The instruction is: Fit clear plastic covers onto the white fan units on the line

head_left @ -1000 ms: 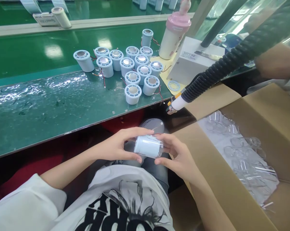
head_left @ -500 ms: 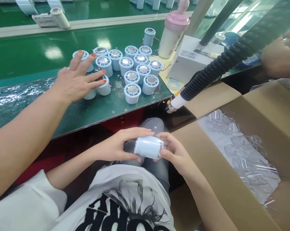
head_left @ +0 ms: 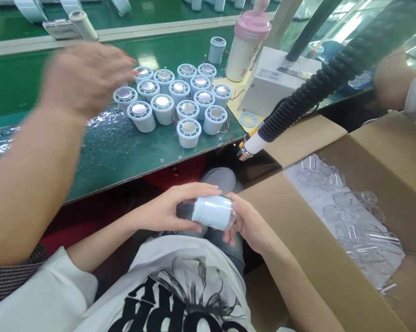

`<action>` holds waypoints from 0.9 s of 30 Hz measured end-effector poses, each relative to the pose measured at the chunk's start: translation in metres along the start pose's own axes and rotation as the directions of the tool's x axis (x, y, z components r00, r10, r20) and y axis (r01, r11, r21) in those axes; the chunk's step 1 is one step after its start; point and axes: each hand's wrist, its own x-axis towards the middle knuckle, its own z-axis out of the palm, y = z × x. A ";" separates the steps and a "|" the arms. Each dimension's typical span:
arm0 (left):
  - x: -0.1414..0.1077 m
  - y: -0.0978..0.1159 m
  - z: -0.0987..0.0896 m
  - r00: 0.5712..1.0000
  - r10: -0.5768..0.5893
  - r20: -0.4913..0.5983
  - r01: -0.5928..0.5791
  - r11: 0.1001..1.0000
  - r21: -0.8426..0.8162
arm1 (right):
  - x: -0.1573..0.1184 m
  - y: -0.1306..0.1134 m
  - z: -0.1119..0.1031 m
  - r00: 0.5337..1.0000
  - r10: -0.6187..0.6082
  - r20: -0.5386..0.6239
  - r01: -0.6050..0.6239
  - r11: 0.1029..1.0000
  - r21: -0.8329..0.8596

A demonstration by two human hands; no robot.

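Above my lap I hold a light-blue plastic cylinder inside a clear cover (head_left: pixel 213 213), lying on its side. My left hand (head_left: pixel 169 210) is curved around its left end, thumb below and fingers above. On the right end, my right hand (head_left: pixel 251 223) is closed on the clear cover, some fingers tucked underneath and partly hidden. Just ahead on the green bench (head_left: pixel 125 159) stand several light-blue motor housings (head_left: pixel 189 133) with round metal tops, some with thin red and dark wires.
At left, another person's blurred hand (head_left: pixel 83 78) reaches over the bench. A black ribbed hose (head_left: pixel 297 103) slants down from the right. An open cardboard box (head_left: pixel 311 249) holds several clear plastic cups (head_left: pixel 356 240). A pink-topped bottle (head_left: pixel 247 46) stands beside a white machine base (head_left: pixel 268 78).
The other person's hand has moved up and left, off the housings, and two housings on the left stand in shifted places. My right fingers have changed their grip around the clear cover's end.
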 end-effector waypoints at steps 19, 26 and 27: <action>-0.001 0.000 0.003 0.999 0.014 -0.040 -0.018 0.994 -0.108 | 0.006 0.002 0.002 0.930 0.278 0.240 -0.302 0.951 0.067; -0.002 0.010 0.007 0.955 -0.280 -0.095 0.232 0.909 -0.345 | -0.001 0.019 -0.009 0.800 -0.599 -0.039 0.465 0.659 -0.591; -0.002 0.010 0.008 0.952 -0.294 -0.088 0.242 0.894 -0.378 | -0.002 0.021 -0.010 0.723 -0.687 0.077 0.562 0.519 -0.644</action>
